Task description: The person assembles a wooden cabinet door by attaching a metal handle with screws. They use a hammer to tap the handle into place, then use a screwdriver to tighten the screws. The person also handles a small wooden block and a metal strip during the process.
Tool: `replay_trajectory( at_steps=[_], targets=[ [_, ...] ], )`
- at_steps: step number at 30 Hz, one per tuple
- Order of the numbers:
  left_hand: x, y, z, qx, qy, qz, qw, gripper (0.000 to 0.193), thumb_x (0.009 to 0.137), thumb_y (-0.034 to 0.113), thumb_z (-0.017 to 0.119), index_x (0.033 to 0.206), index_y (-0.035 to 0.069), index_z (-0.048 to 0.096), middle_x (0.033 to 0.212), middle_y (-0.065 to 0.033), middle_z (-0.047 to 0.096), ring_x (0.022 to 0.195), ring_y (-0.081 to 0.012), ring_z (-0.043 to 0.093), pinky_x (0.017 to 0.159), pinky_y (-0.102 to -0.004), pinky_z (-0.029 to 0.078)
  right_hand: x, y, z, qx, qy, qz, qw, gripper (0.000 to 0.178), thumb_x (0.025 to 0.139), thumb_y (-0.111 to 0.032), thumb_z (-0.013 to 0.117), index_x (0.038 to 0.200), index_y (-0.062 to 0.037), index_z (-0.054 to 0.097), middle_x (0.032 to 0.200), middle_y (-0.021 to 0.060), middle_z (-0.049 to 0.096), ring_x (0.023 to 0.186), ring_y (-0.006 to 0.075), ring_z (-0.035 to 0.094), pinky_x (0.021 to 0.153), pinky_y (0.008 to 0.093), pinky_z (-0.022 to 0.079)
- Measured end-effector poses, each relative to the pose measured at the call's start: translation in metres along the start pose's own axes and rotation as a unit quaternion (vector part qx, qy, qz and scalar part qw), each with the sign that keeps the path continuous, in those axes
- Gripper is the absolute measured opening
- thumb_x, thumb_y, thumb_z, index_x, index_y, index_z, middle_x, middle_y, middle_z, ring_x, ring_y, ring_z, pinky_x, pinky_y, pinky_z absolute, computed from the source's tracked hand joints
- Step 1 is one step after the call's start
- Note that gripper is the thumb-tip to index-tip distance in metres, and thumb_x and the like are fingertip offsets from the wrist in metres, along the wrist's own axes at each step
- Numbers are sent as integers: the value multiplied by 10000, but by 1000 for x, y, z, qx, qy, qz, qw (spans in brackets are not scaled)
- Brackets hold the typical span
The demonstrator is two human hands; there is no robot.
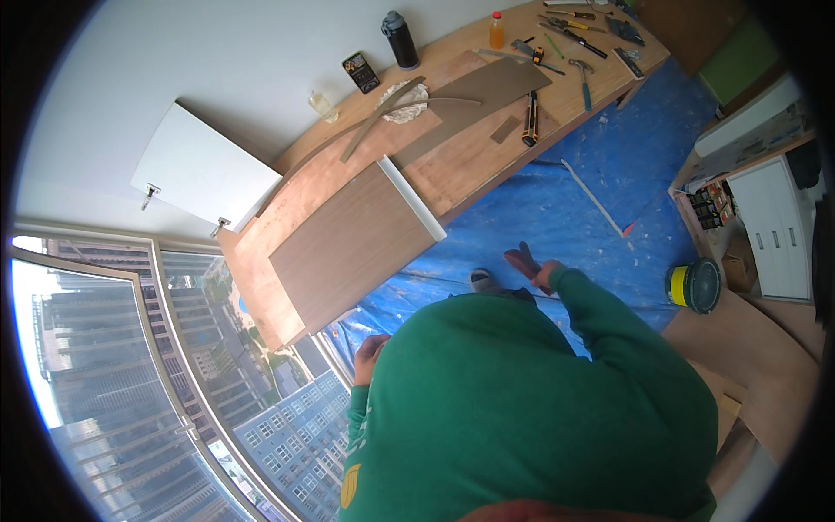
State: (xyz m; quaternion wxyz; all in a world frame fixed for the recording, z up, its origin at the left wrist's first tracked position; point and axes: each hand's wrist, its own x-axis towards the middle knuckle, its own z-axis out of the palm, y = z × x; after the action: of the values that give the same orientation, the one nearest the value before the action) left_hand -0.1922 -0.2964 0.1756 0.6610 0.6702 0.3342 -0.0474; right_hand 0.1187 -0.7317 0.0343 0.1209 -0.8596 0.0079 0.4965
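My right hand [545, 277] is down in front of me, fingers closed around a flat reddish-brown piece [522, 263]; it sticks out beyond my grip, over the blue sheet [626, 178] on the floor, apart from the desk [461, 174], and I can't tell whether it is one piece or two. My left hand [370, 355] is beside my green sweatshirt [513, 400], near the window end of the desk; it is partly hidden, so I can't tell whether it grips anything. Nearest to it is the wood-grain panel [352, 252] lying on the desk, with a white strip [413, 199] along its far end. A white cabinet door [204, 165] with hinges leans on the wall behind. Further along the desk are a utility knife [531, 120], a claw hammer [584, 83], a black bottle [399, 41] and a smaller bottle of orange liquid [496, 32]. A dark lidded bucket [696, 285] stands off to my right.
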Motion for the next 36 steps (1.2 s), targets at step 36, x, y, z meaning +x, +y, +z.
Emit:
replay_trajectory(
  at_steps=[36],
  targets=[
    [-62, 404, 169, -129, -413, 373, 821, 350, 998, 417, 680, 894, 85, 717, 904, -123, 719, 1096, -320, 671, 1007, -483, 501, 51, 74, -15, 42, -17, 54, 997, 654, 786, -469, 855, 1148, 60, 727, 1127, 244, 737, 1006, 357, 731, 875, 447, 561]
  ],
)
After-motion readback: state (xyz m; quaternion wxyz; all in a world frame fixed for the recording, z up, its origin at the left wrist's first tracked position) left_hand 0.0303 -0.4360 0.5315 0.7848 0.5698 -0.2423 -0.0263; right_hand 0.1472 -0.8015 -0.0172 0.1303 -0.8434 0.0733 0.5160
